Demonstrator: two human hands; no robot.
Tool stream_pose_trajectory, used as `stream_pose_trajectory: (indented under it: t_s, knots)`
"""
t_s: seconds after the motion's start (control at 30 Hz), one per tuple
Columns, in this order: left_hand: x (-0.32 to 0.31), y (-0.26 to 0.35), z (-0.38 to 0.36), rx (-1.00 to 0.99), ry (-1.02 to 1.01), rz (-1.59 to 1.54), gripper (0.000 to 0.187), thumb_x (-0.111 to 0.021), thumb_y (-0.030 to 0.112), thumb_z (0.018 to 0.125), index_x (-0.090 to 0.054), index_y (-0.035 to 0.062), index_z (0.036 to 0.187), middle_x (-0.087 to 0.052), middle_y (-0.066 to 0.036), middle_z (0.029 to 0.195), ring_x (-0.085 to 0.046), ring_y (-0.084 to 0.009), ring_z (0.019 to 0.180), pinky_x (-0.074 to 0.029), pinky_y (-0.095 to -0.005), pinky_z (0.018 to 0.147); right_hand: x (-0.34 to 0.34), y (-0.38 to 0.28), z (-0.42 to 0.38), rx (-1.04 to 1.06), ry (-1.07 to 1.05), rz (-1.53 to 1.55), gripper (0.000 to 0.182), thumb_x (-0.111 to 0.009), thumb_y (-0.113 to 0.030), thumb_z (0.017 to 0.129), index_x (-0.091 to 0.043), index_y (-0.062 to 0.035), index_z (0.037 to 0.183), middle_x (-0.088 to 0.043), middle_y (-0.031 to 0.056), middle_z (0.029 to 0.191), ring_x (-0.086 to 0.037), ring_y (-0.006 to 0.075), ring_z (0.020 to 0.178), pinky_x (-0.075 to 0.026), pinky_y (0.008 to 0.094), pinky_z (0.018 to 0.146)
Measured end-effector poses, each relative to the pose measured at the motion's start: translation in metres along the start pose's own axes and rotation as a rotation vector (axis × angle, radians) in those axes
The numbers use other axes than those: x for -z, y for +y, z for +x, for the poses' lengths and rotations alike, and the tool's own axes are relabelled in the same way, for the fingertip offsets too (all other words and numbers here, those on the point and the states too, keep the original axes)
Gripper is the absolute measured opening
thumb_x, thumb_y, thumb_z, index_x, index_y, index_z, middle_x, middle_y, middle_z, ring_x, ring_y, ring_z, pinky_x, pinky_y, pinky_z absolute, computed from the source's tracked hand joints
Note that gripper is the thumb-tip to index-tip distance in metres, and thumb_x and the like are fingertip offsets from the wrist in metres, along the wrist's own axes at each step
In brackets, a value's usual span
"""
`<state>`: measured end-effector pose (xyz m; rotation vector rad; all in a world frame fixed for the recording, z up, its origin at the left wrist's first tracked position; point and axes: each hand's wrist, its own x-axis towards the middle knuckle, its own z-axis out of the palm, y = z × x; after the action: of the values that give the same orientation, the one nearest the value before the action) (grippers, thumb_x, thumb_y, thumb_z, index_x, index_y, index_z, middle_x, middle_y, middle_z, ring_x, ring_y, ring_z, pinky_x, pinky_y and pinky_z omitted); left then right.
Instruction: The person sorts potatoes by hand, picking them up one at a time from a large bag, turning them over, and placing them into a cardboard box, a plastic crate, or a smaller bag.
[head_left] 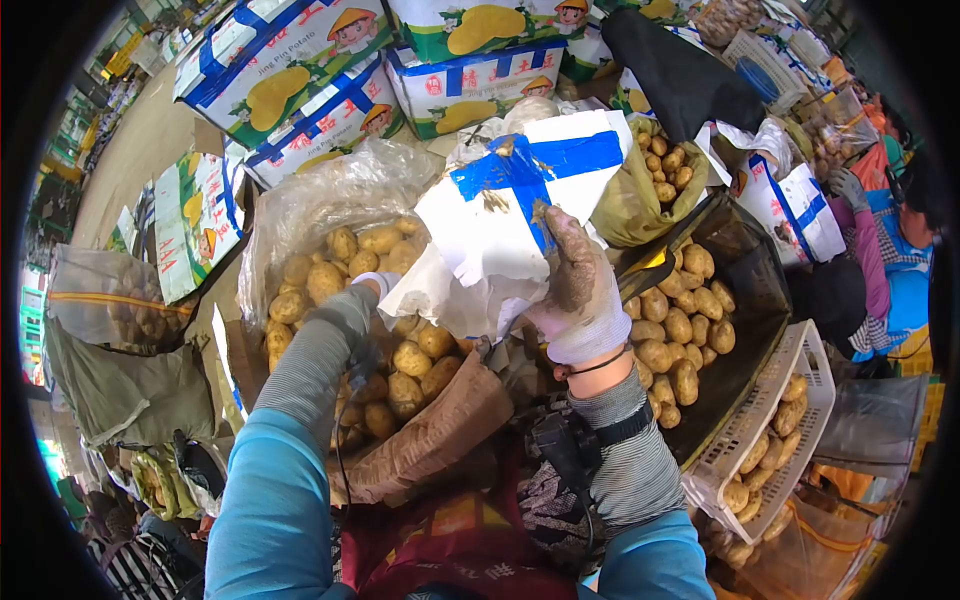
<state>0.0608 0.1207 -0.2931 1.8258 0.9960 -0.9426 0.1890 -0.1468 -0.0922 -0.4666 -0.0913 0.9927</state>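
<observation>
The right hand (580, 300) pinched the torn white cardboard (505, 225), just off centre toward twelve o'clock; the left hand (376, 287), at nine, had hidden fingers, its grip unclear. Steady, even support seemed best, keeping ragged edges off the potatoes (410, 358) at eight.

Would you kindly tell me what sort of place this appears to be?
Probably a potato packing or market area: there are stacked cartons printed "Jing Pin Potato", heaps of loose potatoes, and a white plastic crate holding more.
</observation>
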Motion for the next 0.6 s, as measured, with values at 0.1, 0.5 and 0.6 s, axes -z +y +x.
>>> stream_pose_trajectory:
  t_s: [0.1,0.5,0.6]
  knots:
    - [0.006,-0.004,0.0,0.034,-0.006,-0.056,0.045,-0.069,0.022,0.08,-0.059,0.0165,0.124,-0.057,-0.01,0.126,-0.058,-0.0282,0.113,-0.046,-0.0359,0.097,0.008,0.006,0.002,0.211,0.037,-0.541,0.034,-0.058,-0.023,0.093,-0.055,-0.0033,0.121,-0.062,0.0129,0.118,-0.061,0.028,0.107,-0.051,0.0444,0.091]
    - [0.044,-0.084,0.031,-0.816,0.088,0.628,0.056,-0.074,0.018,0.075,-0.057,0.007,0.127,-0.059,-0.01,0.127,-0.058,-0.023,0.114,-0.047,-0.0299,0.097,0.032,0.013,0.011,0.431,0.062,-1.166,0.036,-0.051,-0.024,0.097,-0.051,-0.003,0.126,-0.059,0.013,0.123,-0.058,0.0252,0.113,-0.048,0.0397,0.097]
    - [0.043,-0.122,0.05,-0.822,0.233,0.184,0.053,-0.071,0.018,0.077,-0.055,0.0046,0.125,-0.06,-0.01,0.124,-0.059,-0.0222,0.112,-0.049,-0.0304,0.094,0.022,0.015,0.013,0.263,0.052,-0.787,0.038,-0.051,-0.025,0.096,-0.05,-0.0025,0.127,-0.059,0.0132,0.123,-0.057,0.0257,0.114,-0.047,0.04,0.097]
